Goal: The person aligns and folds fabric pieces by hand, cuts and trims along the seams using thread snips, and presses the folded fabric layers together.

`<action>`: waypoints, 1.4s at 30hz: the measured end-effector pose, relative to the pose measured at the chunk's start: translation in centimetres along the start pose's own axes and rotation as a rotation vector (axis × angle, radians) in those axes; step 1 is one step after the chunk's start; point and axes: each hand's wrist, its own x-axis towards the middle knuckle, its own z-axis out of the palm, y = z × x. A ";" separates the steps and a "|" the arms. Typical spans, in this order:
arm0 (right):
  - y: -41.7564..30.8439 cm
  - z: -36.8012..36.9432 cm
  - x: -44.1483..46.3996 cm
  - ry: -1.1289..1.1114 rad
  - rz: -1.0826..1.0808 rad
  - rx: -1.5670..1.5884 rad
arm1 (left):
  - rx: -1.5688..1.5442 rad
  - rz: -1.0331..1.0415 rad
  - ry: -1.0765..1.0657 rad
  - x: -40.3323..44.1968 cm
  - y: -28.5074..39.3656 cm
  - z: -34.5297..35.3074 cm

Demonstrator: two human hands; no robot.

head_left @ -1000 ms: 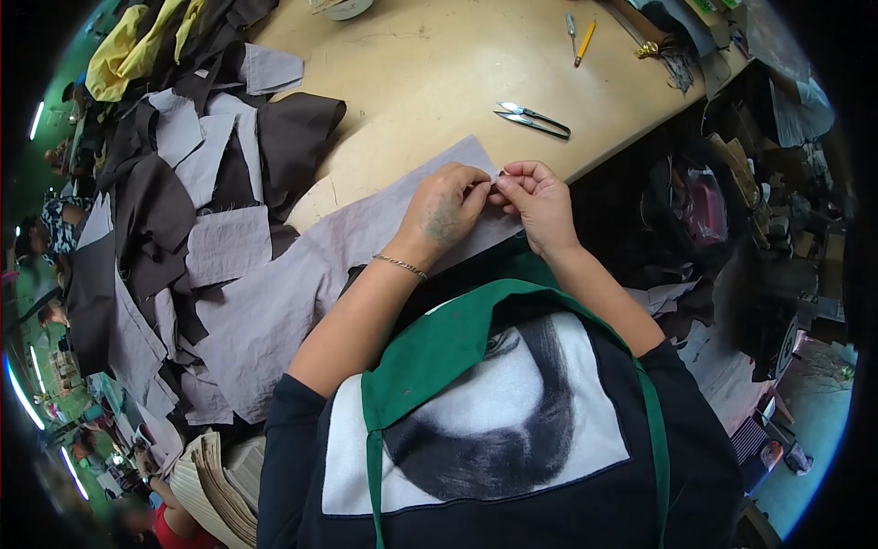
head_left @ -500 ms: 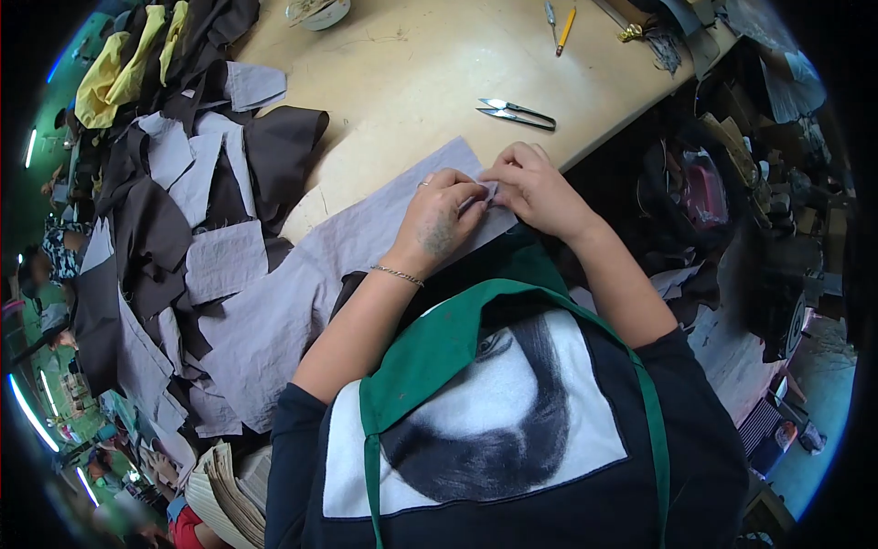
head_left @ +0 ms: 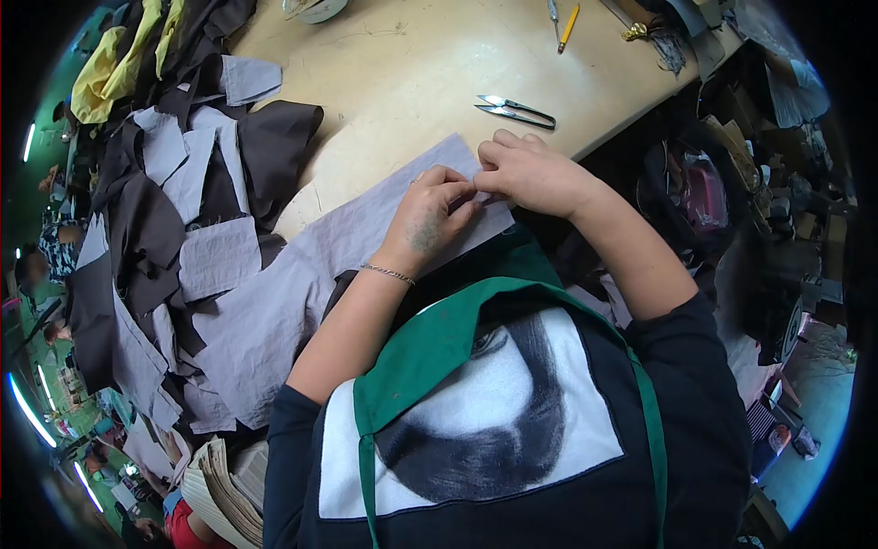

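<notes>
Left grip (head_left: 426, 215) and right grip (head_left: 532, 178): clamped on wrinkled grey cloth (head_left: 358, 222); pointed metal snips (head_left: 522, 116) laid on smooth desk (head_left: 402, 87).

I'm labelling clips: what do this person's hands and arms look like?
The left hand has a dark patch, perhaps a tattoo, on its back, a chain bracelet at the wrist and apparently a ring. The right hand looks unadorned. Dark sleeves end near both elbows.
</notes>
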 end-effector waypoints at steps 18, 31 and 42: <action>-3.8 6.0 -2.1 0.608 0.720 1.272 | 0.286 0.205 0.114 0.1 1.4 0.7; -4.2 5.9 -1.0 0.749 0.644 1.434 | 0.083 0.145 0.154 -0.3 1.7 0.4; -5.0 5.5 -0.8 0.758 0.581 0.968 | 0.007 0.066 0.170 -0.1 1.9 0.0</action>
